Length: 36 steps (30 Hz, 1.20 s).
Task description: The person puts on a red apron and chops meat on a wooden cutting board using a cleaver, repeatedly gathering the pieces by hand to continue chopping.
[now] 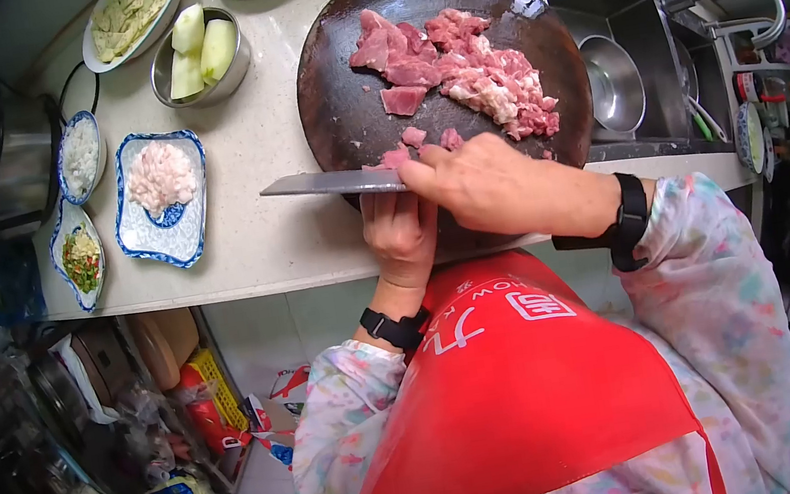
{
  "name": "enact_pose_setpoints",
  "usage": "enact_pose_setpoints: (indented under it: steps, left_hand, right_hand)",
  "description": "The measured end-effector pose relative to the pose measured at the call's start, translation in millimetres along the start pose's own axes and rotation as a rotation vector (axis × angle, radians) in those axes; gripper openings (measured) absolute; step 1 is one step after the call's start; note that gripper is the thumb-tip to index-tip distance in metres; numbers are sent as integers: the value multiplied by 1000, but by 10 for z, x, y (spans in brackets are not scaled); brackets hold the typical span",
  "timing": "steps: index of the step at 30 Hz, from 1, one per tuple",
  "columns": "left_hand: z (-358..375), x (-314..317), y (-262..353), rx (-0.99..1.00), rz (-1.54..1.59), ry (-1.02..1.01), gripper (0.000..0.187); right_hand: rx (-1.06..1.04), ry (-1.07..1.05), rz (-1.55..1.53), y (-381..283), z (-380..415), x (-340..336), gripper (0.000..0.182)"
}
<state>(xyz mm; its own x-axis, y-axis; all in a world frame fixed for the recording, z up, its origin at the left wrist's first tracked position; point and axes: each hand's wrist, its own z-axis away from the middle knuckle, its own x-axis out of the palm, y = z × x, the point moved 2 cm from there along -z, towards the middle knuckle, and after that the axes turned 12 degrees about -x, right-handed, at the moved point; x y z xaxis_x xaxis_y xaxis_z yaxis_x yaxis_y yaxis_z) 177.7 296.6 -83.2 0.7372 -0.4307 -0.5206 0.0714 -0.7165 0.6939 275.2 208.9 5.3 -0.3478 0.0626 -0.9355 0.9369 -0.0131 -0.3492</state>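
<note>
The right grip (472,184) is closed around the handle end of a knife (331,183), whose blade juts past the near-left edge of the round board (340,103). The left grip (400,231) sits at the board's near edge, partly behind the blade; I cannot tell whether it grasps anything. Small meat pieces (414,136) lie on the board just beyond the blade, larger slices (397,60) and a chopped pile (506,85) farther in. Left of the board, the bench (246,157) carries a blue-rimmed dish (182,241).

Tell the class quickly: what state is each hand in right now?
Left hand: partly hidden by the knife; whether it holds anything cannot be told.
Right hand: closed, holding the knife.
</note>
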Motion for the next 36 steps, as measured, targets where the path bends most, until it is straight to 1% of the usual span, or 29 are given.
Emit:
enact_pose_setpoints:
  steps: [1,3,4,5,7,8,12,15,17,18,19,21,22,24,28,31,33,36]
  left_hand:
    - [2,-12,-3,5,-1,0,24]
    - [24,-16,-17,-46,56,-76,26]
    - [13,3,-27,-25,60,-52,26]
    - [16,8,-29,-27,61,-48,26]
    - [35,1,-37,-44,39,-34,25]
    - [38,-14,-42,-58,31,-74,23]
    - [34,32,-62,-32,21,-40,24]
    - [29,9,-55,-20,21,-40,27]
    - [17,-2,-50,-30,47,-69,27]
    - [6,-14,-47,-16,55,-64,27]
    - [7,-27,-44,-12,55,-61,27]
    - [6,-42,-44,-7,57,-103,27]
    - [20,-29,-58,-17,55,-92,27]
    - [52,-36,-64,-45,18,-110,26]
    - [65,3,-80,-2,36,-66,26]
    - [50,-22,-82,-20,36,-60,25]
    - [41,-35,-70,-18,47,-66,25]
    - [19,-74,-61,-13,44,-98,25]
  right_hand:
    - [0,4,2,32,9,-2,37]
    - [62,84,-78,105,101,-44,26]
    - [87,13,-68,112,170,-54,29]
    - [84,11,-65,80,240,-100,29]
    - [132,-133,-68,-11,381,-197,33]
    - [119,-155,-84,-35,448,-226,36]
    - [147,-232,-92,-14,450,-196,33]
    - [107,-219,-74,18,151,-76,34]
    - [32,19,-81,48,45,-45,38]
    - [34,4,-96,73,66,-41,44]
    - [33,6,-93,73,106,-51,44]
    - [105,-45,-95,68,207,-68,40]
    - [97,-47,-93,36,261,-123,40]
    - [116,-179,-103,-54,395,-235,36]
    - [131,-195,-100,-32,545,-218,33]
    - [126,-193,-138,-44,279,-124,30]
    - [90,-82,-114,-17,29,-13,26]
    - [95,-34,-90,55,-52,4,25]
